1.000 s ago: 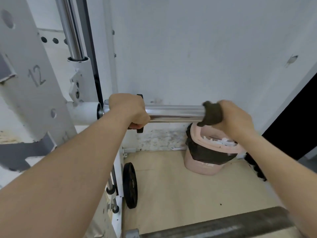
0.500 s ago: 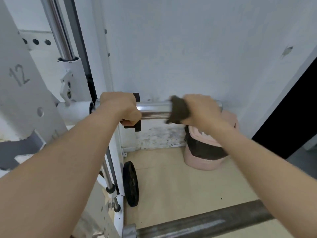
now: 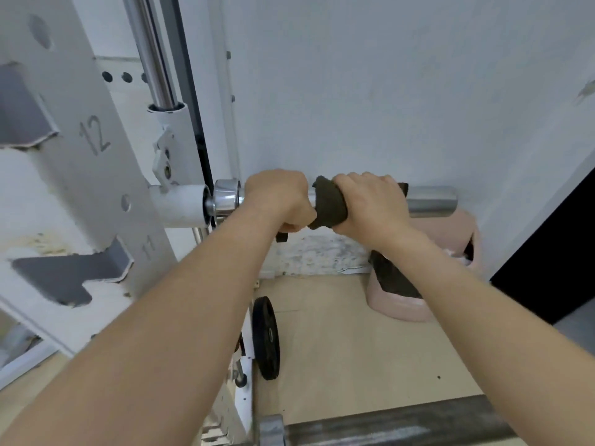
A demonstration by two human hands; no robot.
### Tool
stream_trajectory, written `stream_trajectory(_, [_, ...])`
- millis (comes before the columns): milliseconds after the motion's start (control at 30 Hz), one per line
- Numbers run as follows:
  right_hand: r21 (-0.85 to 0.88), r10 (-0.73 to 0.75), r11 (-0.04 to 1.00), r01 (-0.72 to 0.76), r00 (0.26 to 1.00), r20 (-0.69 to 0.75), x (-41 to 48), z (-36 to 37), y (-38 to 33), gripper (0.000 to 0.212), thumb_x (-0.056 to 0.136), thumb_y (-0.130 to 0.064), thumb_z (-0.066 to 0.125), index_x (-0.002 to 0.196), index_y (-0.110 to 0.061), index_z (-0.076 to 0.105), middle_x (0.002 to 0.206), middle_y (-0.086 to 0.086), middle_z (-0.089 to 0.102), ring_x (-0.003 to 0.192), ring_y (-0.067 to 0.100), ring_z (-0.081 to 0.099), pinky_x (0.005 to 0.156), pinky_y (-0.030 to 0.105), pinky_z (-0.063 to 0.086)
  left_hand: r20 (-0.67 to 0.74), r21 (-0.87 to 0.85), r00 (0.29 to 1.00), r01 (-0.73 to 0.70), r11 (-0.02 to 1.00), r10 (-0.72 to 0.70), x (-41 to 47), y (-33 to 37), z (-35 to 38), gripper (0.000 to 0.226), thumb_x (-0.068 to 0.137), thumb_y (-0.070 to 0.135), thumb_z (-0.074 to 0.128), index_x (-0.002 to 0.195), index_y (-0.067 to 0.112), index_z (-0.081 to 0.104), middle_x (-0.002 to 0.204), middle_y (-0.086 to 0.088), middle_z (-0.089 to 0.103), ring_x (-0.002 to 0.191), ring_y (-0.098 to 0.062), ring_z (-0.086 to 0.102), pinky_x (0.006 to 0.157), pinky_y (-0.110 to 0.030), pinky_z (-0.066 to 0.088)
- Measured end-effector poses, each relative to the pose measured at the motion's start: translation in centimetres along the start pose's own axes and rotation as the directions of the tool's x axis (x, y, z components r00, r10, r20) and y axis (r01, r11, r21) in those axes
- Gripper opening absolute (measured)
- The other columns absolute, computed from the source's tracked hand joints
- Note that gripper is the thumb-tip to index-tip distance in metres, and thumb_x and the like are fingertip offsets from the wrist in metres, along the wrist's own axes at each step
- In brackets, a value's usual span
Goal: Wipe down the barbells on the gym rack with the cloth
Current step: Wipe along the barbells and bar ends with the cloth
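A chrome barbell sleeve (image 3: 431, 201) sticks out to the right from the white gym rack (image 3: 80, 162). My left hand (image 3: 278, 196) grips the sleeve near its collar. Right beside it, my right hand (image 3: 370, 201) holds a dark olive cloth (image 3: 328, 202) wrapped round the sleeve. The two hands almost touch. The sleeve's outer end shows bare to the right of my right hand. A second, dull grey barbell (image 3: 396, 424) lies across the bottom of the view.
A pink bin with a dark liner (image 3: 399, 304) stands on the floor against the white wall, below the sleeve's end. A black weight plate (image 3: 265, 338) leans upright by the rack's foot. A dark doorway (image 3: 553, 252) opens at the right.
My right hand has slid the cloth leftward along the sleeve, from its outer end up against my left hand. The left hand has kept its grip.
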State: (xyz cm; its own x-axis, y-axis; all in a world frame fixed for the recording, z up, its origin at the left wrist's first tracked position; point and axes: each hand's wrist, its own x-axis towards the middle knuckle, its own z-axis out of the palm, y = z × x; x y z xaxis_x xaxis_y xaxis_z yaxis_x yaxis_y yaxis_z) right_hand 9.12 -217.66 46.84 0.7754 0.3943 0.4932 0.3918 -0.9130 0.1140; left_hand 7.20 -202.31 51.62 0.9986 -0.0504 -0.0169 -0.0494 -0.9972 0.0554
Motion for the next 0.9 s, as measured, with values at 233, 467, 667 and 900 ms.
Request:
stream_trajectory(233, [0.219,-0.054,0.936,-0.274,0.503,0.863,6.0,-4.9,2.2,0.033,0.067,-0.023,0.083,0.095,-0.02,0.067,0.091,0.001,0.072,0.082,0.02,0.07,0.071,0.031,0.057,-0.559,-0.032,0.826,-0.106,0.994,0.07,-5.4,-0.7,7.0,0.087,0.061,-0.002,0.07,0.14,0.015,0.038,0.143,-0.017,0.038,0.133,-0.034,0.034,0.115,-0.048,0.021])
stream_trajectory(467, [0.021,-0.041,0.999,0.041,0.999,0.011,3.0,0.7,-10.2,0.018,0.093,-0.021,0.042,0.103,-0.014,0.056,0.099,0.004,0.063,0.094,0.027,0.059,0.078,0.037,0.037,-0.677,-0.471,0.708,-0.209,0.857,-0.199,-8.8,-0.9,6.1,0.07,0.073,-0.003,0.052,0.141,0.003,0.04,0.141,-0.014,0.043,0.128,-0.027,0.041,0.107,-0.032,0.034])
stream_trajectory(667, [-0.034,-0.124,0.992,0.125,0.992,0.036,1.4,0.2,-6.0,0.042,0.08,-0.053,0.061,0.105,-0.02,0.056,0.093,-0.002,0.063,0.085,0.023,0.06,0.074,0.037,0.041,-0.562,-0.352,0.804,-0.019,0.936,-0.195,-8.1,-3.4,6.3,0.074,0.075,-0.002,0.058,0.145,0.004,0.033,0.154,-0.015,0.026,0.143,-0.031,0.021,0.117,-0.044,0.023])
stream_trajectory(900, [-0.045,-0.067,0.997,0.061,0.987,-0.148,1.2,1.9,-10.3,0.039,0.077,-0.038,0.069,0.109,-0.018,0.06,0.099,-0.001,0.065,0.092,0.024,0.063,0.083,0.039,0.042,-0.557,-0.516,0.799,-0.121,0.848,-0.225,-8.2,-3.6,6.3,0.073,0.078,-0.009,0.052,0.147,0.005,0.03,0.157,-0.012,0.022,0.147,-0.025,0.012,0.12,-0.037,0.017])
